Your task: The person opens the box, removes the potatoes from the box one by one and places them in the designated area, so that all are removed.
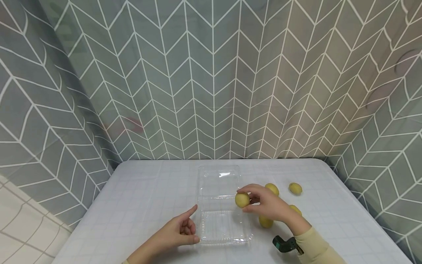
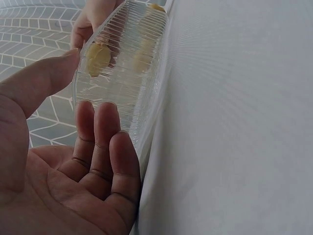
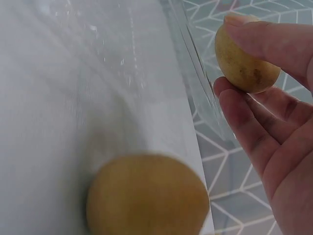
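Observation:
A clear plastic clamshell box [image 1: 224,227] lies unfolded on the table, its lid [image 1: 219,179] laid back on the far side. My right hand [image 1: 263,201] pinches a yellow lemon [image 1: 242,200] between thumb and fingers, over the box's right edge. In the right wrist view, brown spots mark the held lemon [image 3: 247,61]. My left hand [image 1: 176,233] is at the box's left side, fingers loosely bent, thumb tip by the near corner. Through the ribbed wall [image 2: 122,83] in the left wrist view, the held lemon [image 2: 99,59] shows blurred.
More lemons lie right of the box: one [image 1: 295,189] farther off, one [image 1: 272,189] behind my right hand, one [image 1: 265,222] below it and one [image 1: 295,209] by the wrist. A white cloth covers the table [image 1: 148,194]. A patterned grey curtain [image 1: 211,91] hangs behind.

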The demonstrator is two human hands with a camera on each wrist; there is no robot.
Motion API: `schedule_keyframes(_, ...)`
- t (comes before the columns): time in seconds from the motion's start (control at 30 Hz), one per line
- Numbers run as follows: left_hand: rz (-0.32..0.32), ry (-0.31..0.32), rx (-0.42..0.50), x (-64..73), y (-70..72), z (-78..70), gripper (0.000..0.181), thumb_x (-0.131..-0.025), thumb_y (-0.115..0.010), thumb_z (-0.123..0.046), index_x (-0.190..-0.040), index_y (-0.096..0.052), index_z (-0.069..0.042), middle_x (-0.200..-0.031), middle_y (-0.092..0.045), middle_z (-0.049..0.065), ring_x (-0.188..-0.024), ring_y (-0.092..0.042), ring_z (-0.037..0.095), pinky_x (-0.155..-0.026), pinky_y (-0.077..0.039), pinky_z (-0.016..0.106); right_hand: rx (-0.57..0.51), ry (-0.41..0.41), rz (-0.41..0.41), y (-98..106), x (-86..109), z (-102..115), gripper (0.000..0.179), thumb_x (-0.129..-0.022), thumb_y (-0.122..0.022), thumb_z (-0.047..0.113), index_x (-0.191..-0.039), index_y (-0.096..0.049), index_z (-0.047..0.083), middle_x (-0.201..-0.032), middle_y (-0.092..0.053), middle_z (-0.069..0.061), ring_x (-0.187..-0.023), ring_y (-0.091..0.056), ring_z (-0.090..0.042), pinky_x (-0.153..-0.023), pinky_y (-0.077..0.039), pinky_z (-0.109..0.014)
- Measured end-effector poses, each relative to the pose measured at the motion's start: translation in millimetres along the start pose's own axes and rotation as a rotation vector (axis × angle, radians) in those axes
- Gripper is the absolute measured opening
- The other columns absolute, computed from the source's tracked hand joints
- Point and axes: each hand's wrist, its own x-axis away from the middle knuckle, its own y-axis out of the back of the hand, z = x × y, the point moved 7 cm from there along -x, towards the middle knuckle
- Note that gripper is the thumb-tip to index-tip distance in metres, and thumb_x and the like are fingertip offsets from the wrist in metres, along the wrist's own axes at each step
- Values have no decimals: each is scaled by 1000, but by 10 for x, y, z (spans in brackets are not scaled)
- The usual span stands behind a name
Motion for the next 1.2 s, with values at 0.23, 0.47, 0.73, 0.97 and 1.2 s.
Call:
schedule_keyframes(0.23, -9, -13, 6, 7, 7, -16, 97, -84, -80, -16, -156, -18, 2, -91, -59, 6, -76, -58, 10, -66, -50, 21, 45, -52, -41, 183, 159, -131, 51, -83, -82, 22, -130, -62, 17, -127, -59, -1, -104, -63, -20, -89, -53, -39)
schedule_keyframes(0.47, -19, -2, 5, 3, 0, -16, 96, -83, -80, -14, -156, -19, 1, -92, -59, 6, -76, -58, 10, -67, -50, 21, 78, -79, -86, 373, 362, -205, 52, -84, -81, 22, -132, -61, 13, -132, -57, -7, -105, -61, -22, -89, -52, -43)
schedule_keyframes(0.73, -25, 17, 15, 9, 7, 4, 95, -84, -80, -13, -156, -20, 0, -92, -59, 7, -77, -57, 11, -68, -50, 21, 131, -84, -145, 561, 570, -274, 54, -84, -80, 20, -132, -60, 5, -133, -56, -18, -101, -63, -23, -86, -53, -43)
schedule_keyframes(0.97, -13, 6, 22, 9, 3, 13, 95, -84, -80, -14, -156, -19, 1, -92, -59, 7, -77, -57, 11, -68, -50, 21, 143, -170, -203, 704, 788, -384, 53, -84, -81, 24, -131, -62, 9, -127, -60, -7, -105, -63, -21, -85, -54, -37)
schedule_keyframes(1.2, -25, 19, 8, 12, 9, 13, 95, -83, -80, -14, -156, -20, -1, -92, -59, 7, -77, -57, 12, -68, -50, 22, 181, -228, -260, 900, 978, -481, 52, -84, -80, 24, -131, -62, 11, -130, -58, -11, -103, -63, -13, -84, -54, -31)
